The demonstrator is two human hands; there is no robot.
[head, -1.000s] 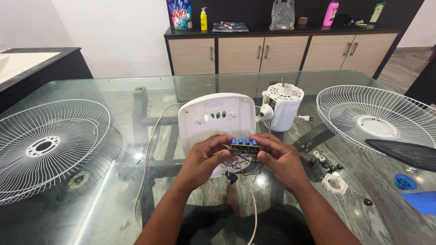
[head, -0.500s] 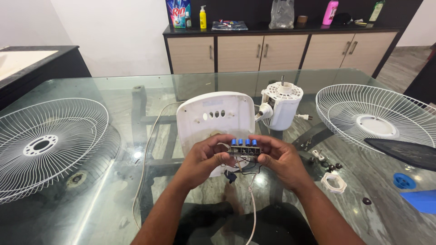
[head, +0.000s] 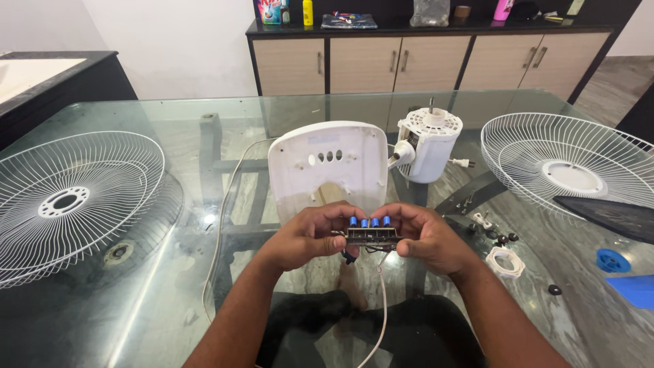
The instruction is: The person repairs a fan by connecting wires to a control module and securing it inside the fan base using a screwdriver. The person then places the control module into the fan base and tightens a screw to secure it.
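- My left hand [head: 310, 235] and right hand [head: 426, 235] both pinch the switch block [head: 371, 234], as a second ago, just in front of the white cover [head: 327, 167].
- Block barely shifted; motor [head: 428, 144] beyond on the counter [head: 170, 286].

Glass worktop [head: 170, 320], see-through, with dark frame and floor showing beneath. On the left, a white wire grille [head: 68, 201] lying flat. On the right, a second grille [head: 572, 167], just as white, partly overlapped at its lower edge by a dark blade [head: 606, 217]. Mid-worktop, a white housing [head: 327, 163] with small holes, standing up. Just beside it to the right, a white motor [head: 429, 144], shaft pointing up. White cord [head: 221, 232] trailing from the housing toward the near edge. Near the right side, small screws [head: 501, 238], a white ring [head: 505, 262], a black knob [head: 554, 289], a blue cap [head: 612, 261].
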